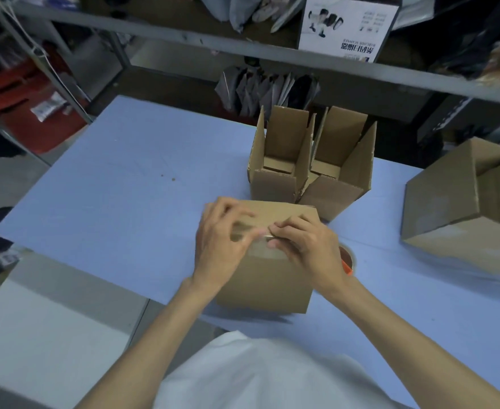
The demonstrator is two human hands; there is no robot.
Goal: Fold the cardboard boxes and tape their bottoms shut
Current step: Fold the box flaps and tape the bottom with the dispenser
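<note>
In the head view, your box (pixel 265 278) sits upside down on the near middle of the blue table (pixel 125 187). Your left hand (pixel 219 240) curls over its top and pinches the clear tape (pixel 260 250). Your right hand (pixel 305 246) seems to pinch the tape too, right at the crack between the flaps. The box looks light and empty, so it may slide. Hold it down by its stiff edges. The tape is thin and sticky and may wrinkle. The tape roll (pixel 348 256) lies just right of the box. Two open boxes (pixel 275 184) stand farther away.
</note>
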